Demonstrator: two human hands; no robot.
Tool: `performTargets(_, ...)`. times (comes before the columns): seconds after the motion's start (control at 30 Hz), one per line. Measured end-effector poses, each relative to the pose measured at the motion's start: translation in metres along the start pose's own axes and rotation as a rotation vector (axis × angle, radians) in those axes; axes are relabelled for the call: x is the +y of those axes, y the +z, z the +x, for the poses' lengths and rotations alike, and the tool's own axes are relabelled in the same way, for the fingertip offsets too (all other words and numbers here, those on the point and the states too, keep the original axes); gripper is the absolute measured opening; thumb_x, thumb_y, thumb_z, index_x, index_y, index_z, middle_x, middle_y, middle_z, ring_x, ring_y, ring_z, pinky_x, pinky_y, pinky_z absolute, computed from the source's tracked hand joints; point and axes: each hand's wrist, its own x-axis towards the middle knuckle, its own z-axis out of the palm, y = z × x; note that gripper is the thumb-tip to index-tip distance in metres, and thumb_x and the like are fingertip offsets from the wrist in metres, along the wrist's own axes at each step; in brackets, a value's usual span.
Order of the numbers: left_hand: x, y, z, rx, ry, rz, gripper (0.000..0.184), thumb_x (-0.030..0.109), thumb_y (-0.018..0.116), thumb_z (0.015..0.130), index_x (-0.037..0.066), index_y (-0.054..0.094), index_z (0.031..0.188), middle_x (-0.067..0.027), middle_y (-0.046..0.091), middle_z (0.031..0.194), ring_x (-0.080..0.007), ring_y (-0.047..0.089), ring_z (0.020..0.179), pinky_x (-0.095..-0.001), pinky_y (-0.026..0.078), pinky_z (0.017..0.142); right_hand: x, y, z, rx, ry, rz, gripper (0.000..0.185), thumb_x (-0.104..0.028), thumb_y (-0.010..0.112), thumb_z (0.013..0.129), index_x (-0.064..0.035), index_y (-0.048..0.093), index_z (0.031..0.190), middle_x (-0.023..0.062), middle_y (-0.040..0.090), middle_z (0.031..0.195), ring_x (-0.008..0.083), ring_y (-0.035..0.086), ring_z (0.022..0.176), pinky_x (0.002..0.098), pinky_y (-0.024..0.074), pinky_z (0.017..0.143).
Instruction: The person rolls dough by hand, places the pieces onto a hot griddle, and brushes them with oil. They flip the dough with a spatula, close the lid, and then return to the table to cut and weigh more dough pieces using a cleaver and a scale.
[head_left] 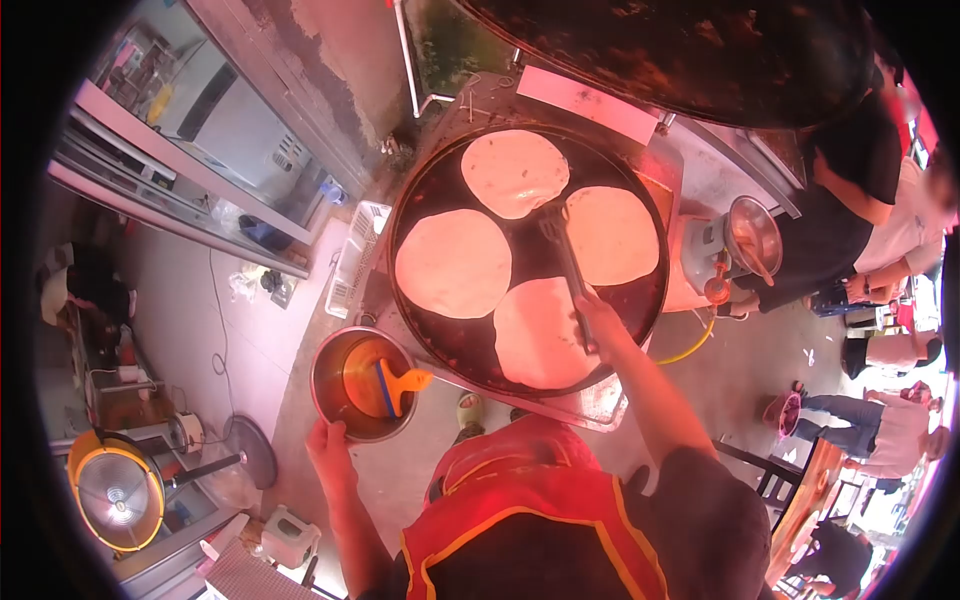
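Note:
My right hand (604, 325) is closed around the dark handle of a spatula (568, 250). The spatula's head lies between the flatbreads over a wide, round, dark griddle (525, 245). Four pale rounds of dough rest on that griddle: a top flatbread (515, 172), a left flatbread (453, 263), a right flatbread (612, 236) and a near flatbread (538, 335), partly covered by my right hand. With my left hand (331, 452) I grip the near rim of a metal pot (326, 385). Inside the pot are a yellowish liquid and an orange-and-blue brush (400, 385).
A large dark lid (680, 50) hangs above the griddle's far side. To the right stands a metal bowl (752, 235) on a gas canister-like stand. A white plastic basket (357, 255) is left of the griddle; a yellow fan (117, 497) stands lower left. Other people (850, 170) are at right.

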Motion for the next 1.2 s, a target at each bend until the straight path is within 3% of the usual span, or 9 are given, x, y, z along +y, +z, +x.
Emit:
performTargets(0.27, 0.008, 0.003, -0.002, 0.026, -0.126, 0.052, 0.021, 0.008, 0.048, 0.082, -0.002, 0.062, 0.094, -0.0020, 0.059, 0.074, -0.0076, 0.055, 0.063, -0.0217, 0.042, 0.050, 0.000, -0.009, 0.069, -0.011, -0.095, 0.109, 0.034, -0.037, 0.044, 0.095, -0.0065, 0.051, 0.110, 0.0065, 0.054, 0.083, 0.0125, 0.050, 0.051, 0.0239, 0.0396, 0.039)
performTargets(0.37, -0.010, 0.002, 0.002, 0.025, -0.025, -0.089, 0.021, 0.007, 0.048, 0.082, -0.002, 0.062, 0.094, -0.0018, 0.059, 0.073, -0.0075, 0.056, 0.063, -0.0214, 0.042, 0.050, -0.018, 0.005, 0.101, 0.022, -0.141, 0.211, 0.032, -0.035, 0.045, 0.095, -0.0050, 0.052, 0.102, 0.0066, 0.054, 0.078, 0.0131, 0.051, 0.052, 0.0252, 0.0410, 0.040)
performTargets(0.63, -0.005, 0.002, -0.012, 0.078, 0.025, -0.018, 0.021, 0.004, 0.048, 0.082, -0.005, 0.063, 0.094, -0.0046, 0.062, 0.077, -0.0105, 0.059, 0.066, -0.0243, 0.051, 0.059, -0.064, 0.001, 0.177, -0.188, -0.053, 0.442, 0.023, -0.029, 0.055, 0.090, -0.0067, 0.055, 0.095, 0.0053, 0.057, 0.075, 0.0156, 0.052, 0.052, 0.0278, 0.0412, 0.041)
performTargets(0.77, -0.018, -0.006, -0.009, 0.068, 0.050, -0.002, 0.021, 0.005, 0.048, 0.082, -0.005, 0.063, 0.095, -0.0057, 0.063, 0.079, -0.0112, 0.060, 0.067, -0.0246, 0.051, 0.059, -0.071, 0.011, 0.151, -0.052, -0.226, 0.283, 0.022, -0.028, 0.055, 0.090, -0.0060, 0.058, 0.094, 0.0035, 0.056, 0.071, 0.0133, 0.051, 0.054, 0.0282, 0.0424, 0.046)
performTargets(0.87, -0.007, -0.006, -0.008, 0.022, -0.017, -0.123, 0.022, 0.005, 0.049, 0.082, -0.006, 0.062, 0.095, -0.0061, 0.063, 0.079, -0.0116, 0.060, 0.067, -0.0249, 0.052, 0.059, -0.083, 0.029, 0.101, 0.207, -0.498, -0.003, 0.025, -0.028, 0.055, 0.090, -0.0039, 0.058, 0.092, 0.0073, 0.057, 0.069, 0.0224, 0.055, 0.055, 0.0335, 0.0453, 0.050)
performTargets(0.97, -0.004, -0.008, -0.005, 0.011, -0.025, -0.136, 0.022, 0.006, 0.049, 0.082, -0.006, 0.062, 0.095, -0.0066, 0.063, 0.079, -0.0120, 0.060, 0.066, -0.0251, 0.052, 0.059, -0.070, 0.037, 0.103, 0.673, -1.014, -0.723, 0.026, -0.028, 0.054, 0.089, -0.0033, 0.057, 0.098, 0.0151, 0.061, 0.076, 0.0346, 0.062, 0.070, 0.0425, 0.0492, 0.062)
performTargets(1.03, -0.005, -0.009, -0.007, 0.067, -0.009, -0.091, 0.022, 0.006, 0.049, 0.082, -0.006, 0.061, 0.096, -0.0068, 0.063, 0.078, -0.0120, 0.060, 0.066, -0.0253, 0.052, 0.059, -0.066, 0.055, 0.101, 0.646, -0.781, -0.949, 0.031, -0.029, 0.052, 0.089, -0.0054, 0.051, 0.110, 0.0195, 0.061, 0.093, 0.0391, 0.061, 0.086, 0.0479, 0.0484, 0.073)
performTargets(1.1, -0.004, -0.008, -0.012, 0.095, -0.004, -0.050, 0.022, 0.006, 0.049, 0.083, -0.006, 0.061, 0.097, -0.0071, 0.063, 0.078, -0.0121, 0.060, 0.065, -0.0255, 0.052, 0.059, -0.052, 0.068, 0.106, 0.515, -0.776, -1.084, 0.040, -0.031, 0.054, 0.088, -0.0053, 0.041, 0.116, 0.0219, 0.058, 0.099, 0.0369, 0.059, 0.094, 0.0483, 0.0495, 0.074)
performTargets(1.2, -0.002, -0.014, -0.012, 0.090, -0.025, -0.028, 0.022, 0.006, 0.049, 0.083, -0.006, 0.061, 0.097, -0.0075, 0.063, 0.078, -0.0124, 0.060, 0.066, -0.0256, 0.052, 0.060, -0.031, 0.079, 0.080, 0.431, -0.812, -1.157, 0.041, -0.030, 0.055, 0.087, -0.0058, 0.043, 0.118, 0.0211, 0.057, 0.102, 0.0364, 0.059, 0.095, 0.0470, 0.0496, 0.073)
